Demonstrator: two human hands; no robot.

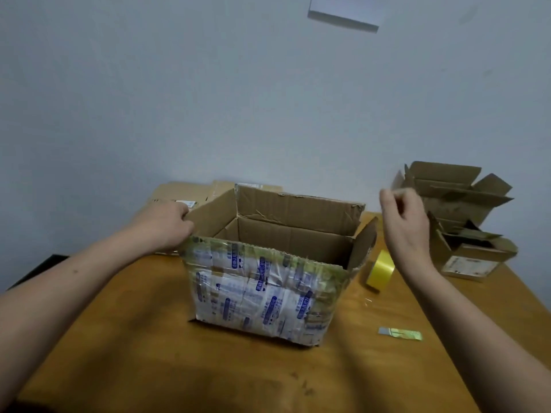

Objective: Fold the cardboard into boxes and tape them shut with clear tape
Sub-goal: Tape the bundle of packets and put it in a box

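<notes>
Near edge first: brown wooden table, both my bare forearms coming in from the bottom corners. On the right front of the table lies a small flat cutter with a metal blade and a yellow-green handle, nothing touching it.

Mid-table stands the brown cardboard box, upright, top open, all four flaps up. Its near wall is covered in glossy clear tape over white and blue printed wrap, wrinkled. Inside is bare cardboard; I can't see the bottom. The far flap is torn along its edges.

Just beside the box's right corner is a roll of yellowish clear tape, on its edge on the table.

Left hand: at the box's left flap, fingers curled round the flap's outer edge, tips hidden behind it.

Right hand: raised above the table right of the box, clear of the flap, fingers curled in with thumb against forefinger. Blurred; can't tell if it pinches anything.

Further right, two smaller open brown cardboard cartons, one behind the other, flaps splayed.

Behind the left hand is flattened brown cardboard lying on the table's far side.

Pale wall behind, with a white sheet of paper stuck high up.
</notes>
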